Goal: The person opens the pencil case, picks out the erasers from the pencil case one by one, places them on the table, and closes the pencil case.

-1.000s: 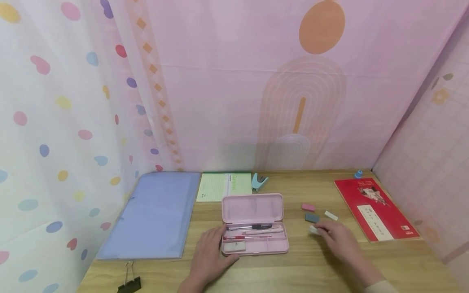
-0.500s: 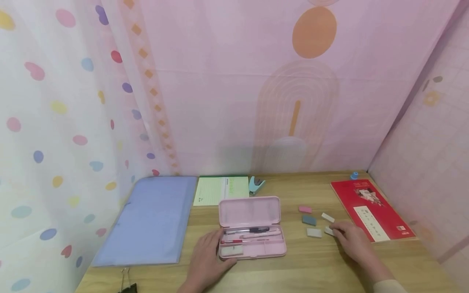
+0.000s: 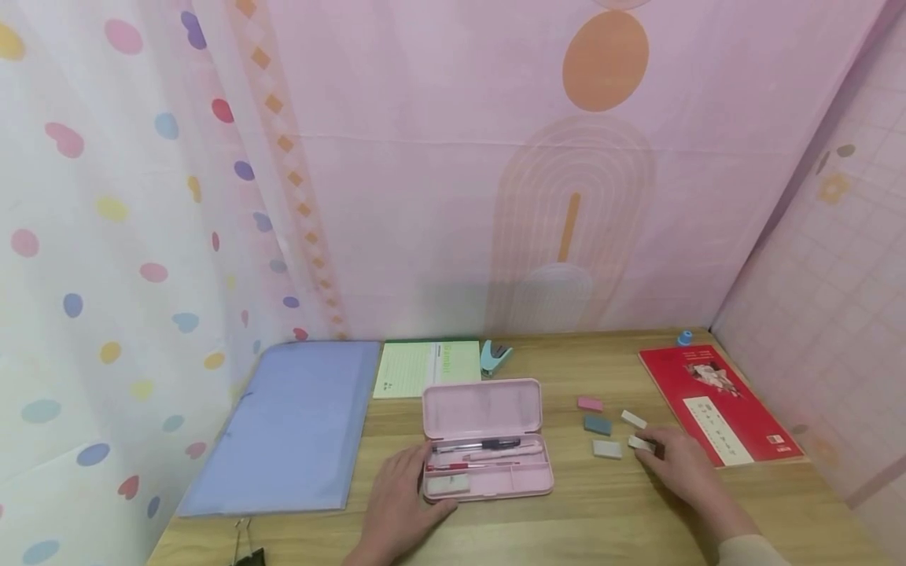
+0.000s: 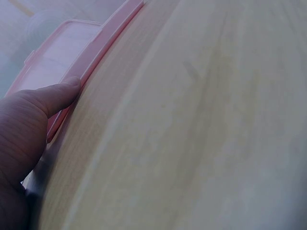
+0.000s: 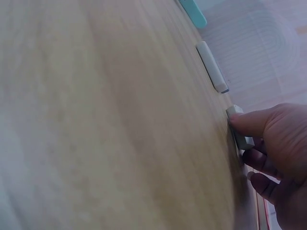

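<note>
An opened pink pencil case (image 3: 532,478) lies on the table, with pens (image 3: 488,446) and a whitish eraser (image 3: 448,483) inside. My left hand (image 3: 400,495) holds its left end, the thumb against the front wall in the left wrist view; the other fingers are hidden there. At the right, my right hand (image 3: 683,464) pinches a small white eraser (image 5: 241,134) between thumb and fingers, low at the tabletop. Close by lie a light grey eraser (image 3: 606,450), a blue-grey eraser (image 3: 598,425), a pink eraser (image 3: 590,404) and another white eraser (image 3: 633,419).
A red booklet (image 3: 715,409) lies right of my right hand, a blue pencil sharpener (image 3: 683,338) behind it. Behind the case are a green notepad (image 3: 428,369) and a light-blue stapler (image 3: 495,358). A blue folder (image 3: 283,432) and black binder clip (image 3: 250,556) are at left.
My right hand has let go of the light grey eraser and moved right to a white one, which it now pinches. The left hand stays at the pencil case; the head view has shifted slightly.
</note>
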### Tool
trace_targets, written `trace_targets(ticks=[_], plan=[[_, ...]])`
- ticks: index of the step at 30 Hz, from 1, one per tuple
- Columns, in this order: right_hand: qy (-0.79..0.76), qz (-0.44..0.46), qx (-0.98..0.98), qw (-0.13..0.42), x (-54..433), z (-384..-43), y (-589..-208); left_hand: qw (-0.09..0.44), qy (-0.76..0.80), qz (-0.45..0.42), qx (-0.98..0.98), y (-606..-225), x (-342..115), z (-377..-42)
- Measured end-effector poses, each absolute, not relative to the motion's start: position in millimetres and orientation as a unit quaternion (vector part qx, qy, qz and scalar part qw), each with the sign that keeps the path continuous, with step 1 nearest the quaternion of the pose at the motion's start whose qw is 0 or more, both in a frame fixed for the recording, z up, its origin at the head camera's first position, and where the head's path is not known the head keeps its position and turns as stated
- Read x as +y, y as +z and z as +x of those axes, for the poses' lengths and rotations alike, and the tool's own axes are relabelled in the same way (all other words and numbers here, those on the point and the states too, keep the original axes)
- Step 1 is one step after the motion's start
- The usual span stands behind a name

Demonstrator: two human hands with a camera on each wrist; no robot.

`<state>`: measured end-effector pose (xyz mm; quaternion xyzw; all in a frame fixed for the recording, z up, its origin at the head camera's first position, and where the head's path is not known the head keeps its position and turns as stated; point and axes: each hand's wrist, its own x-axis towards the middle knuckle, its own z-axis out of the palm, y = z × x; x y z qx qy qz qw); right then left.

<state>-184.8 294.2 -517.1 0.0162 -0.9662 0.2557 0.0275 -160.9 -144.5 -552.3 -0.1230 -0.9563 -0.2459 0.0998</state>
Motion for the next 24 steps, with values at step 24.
trace_targets(ticks=[24], plan=[[0.253,0.031,-0.966,0.045,271.5,-177.4,-493.7,0.098,-0.242,-0.12,-0.958,-554.1,-144.4,-160.9]])
